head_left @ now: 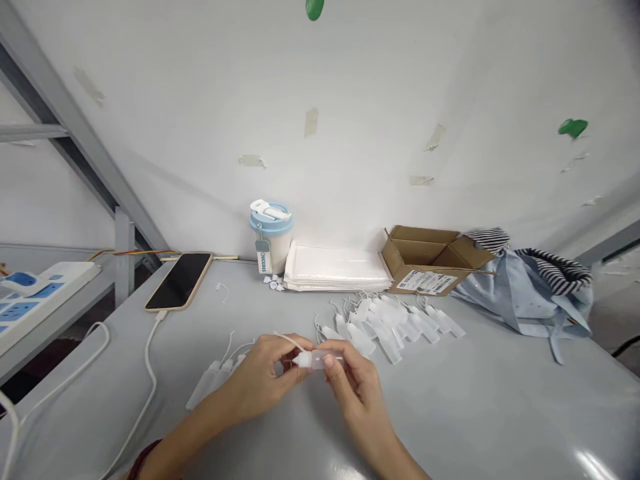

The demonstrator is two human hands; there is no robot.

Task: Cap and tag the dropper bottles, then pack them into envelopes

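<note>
A small translucent squeeze bottle (319, 360) with a white pointed nozzle cap and a thin white tail lies sideways between my hands above the grey table. My right hand (353, 383) grips its body between thumb and fingers. At the nozzle end, the fingers of my left hand (270, 370) are pinched around the white cap; their exact contact is partly hidden. A loose pile of similar squeeze bottles (387, 323) with thin tails lies beyond my right hand. Several more bottles (207, 383) rest to the left, partly covered by my left forearm.
Along the wall stand a blue-lidded cup (273, 237), a stack of white padded envelopes (337, 267), an open cardboard box (433, 263) and a light blue cloth bag (510, 293). On the left lie a phone (180, 283), its white cable (150, 363) and a power strip (43, 297).
</note>
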